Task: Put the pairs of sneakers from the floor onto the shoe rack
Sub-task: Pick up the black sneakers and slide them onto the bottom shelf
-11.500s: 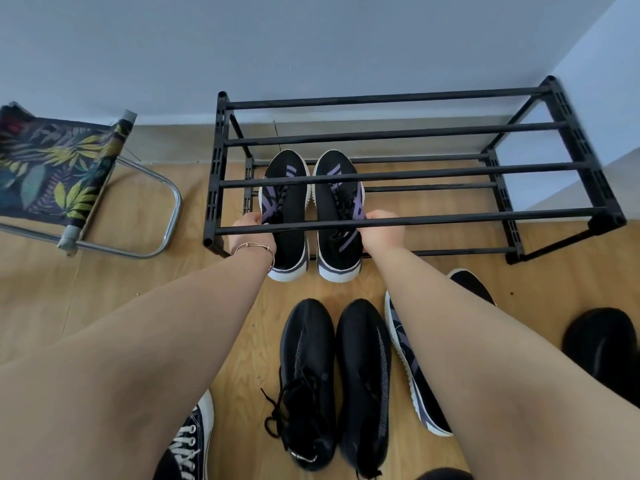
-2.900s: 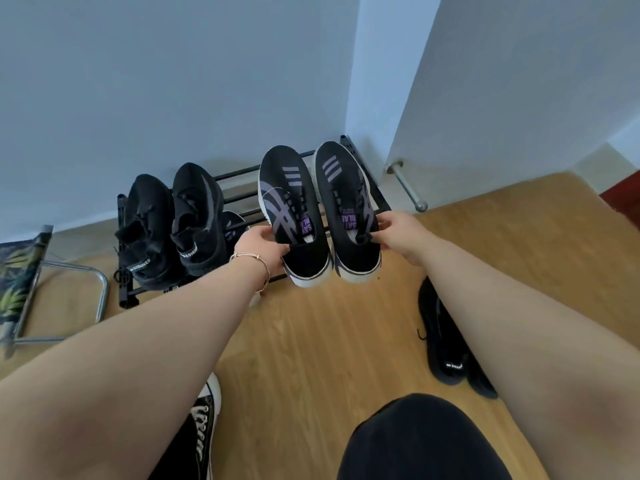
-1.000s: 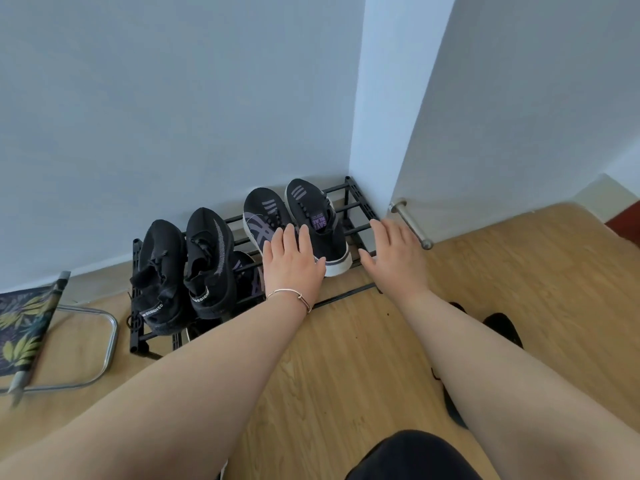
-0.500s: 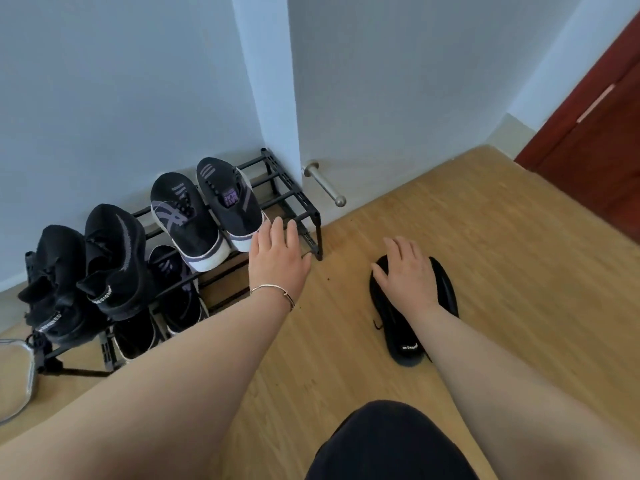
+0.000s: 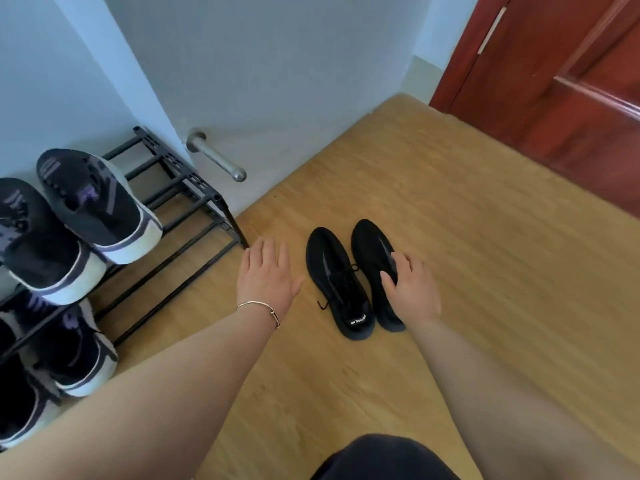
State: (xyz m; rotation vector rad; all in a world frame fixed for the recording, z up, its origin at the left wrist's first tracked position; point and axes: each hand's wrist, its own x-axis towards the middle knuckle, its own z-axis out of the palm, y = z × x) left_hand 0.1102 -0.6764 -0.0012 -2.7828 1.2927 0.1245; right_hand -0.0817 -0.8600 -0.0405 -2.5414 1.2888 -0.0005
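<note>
- Fingers point(image 5: 403, 268) of the right hand point(image 5: 412, 291) are spread and loosely curved, their tips over the laced top of the right-hand shoe of a pair of black sneakers point(image 5: 337, 282); whether they press on the shoe or hang just above it cannot be told, and nothing is grasped.
- The left hand point(image 5: 266, 275) is flat and released, palm down, fingers together and thumb splayed toward the pair; it holds nothing and is over bare floor just left of the left-hand sneaker. A thin metal bracelet point(image 5: 259, 308) circles its wrist.
- The black sneakers stand side by side on the wooden floor point(image 5: 485, 271), toes pointing toward the white wall point(image 5: 277, 64), heels toward the person. A small white label shows at the heel of the left shoe, and a lace end trails onto the floor beside it.
- To the left, the black metal shoe rack point(image 5: 194, 202) stands against the wall, its right end near the left hand. A pair of black-and-purple sneakers point(image 5: 69, 223) with white soles rests on its top bars at the frame's left edge; more dark shoes sit on the tier below.
- A metal door stopper point(image 5: 216, 157) juts from the wall just past the rack's right end.
- A reddish-brown door point(image 5: 571, 81) fills the upper right corner.
</note>
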